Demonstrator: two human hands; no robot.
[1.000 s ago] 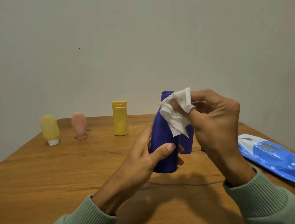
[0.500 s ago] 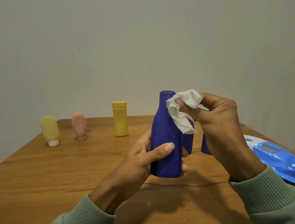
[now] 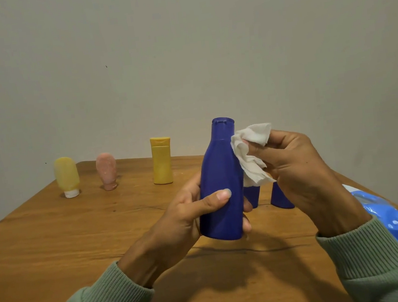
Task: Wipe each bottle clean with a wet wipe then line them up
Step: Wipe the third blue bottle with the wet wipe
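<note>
My left hand (image 3: 188,215) grips a dark blue bottle (image 3: 220,173) upright above the table, thumb across its front. My right hand (image 3: 295,164) pinches a crumpled white wet wipe (image 3: 249,154) against the bottle's right shoulder, just below the cap. Two more dark blue bottles (image 3: 280,197) stand on the table behind, mostly hidden by the held bottle and my right hand. At the back stand a yellow bottle (image 3: 161,160), a pink tube (image 3: 106,171) and a pale yellow tube (image 3: 67,175), the two tubes cap down.
A blue wet wipe pack (image 3: 391,217) lies at the table's right edge. The wooden table (image 3: 54,244) ends at a plain wall close behind the bottles. My green sleeves fill the lower corners.
The wipe has slid from the front of the bottle to its right shoulder. My left hand has turned the bottle more upright and raised it slightly.
</note>
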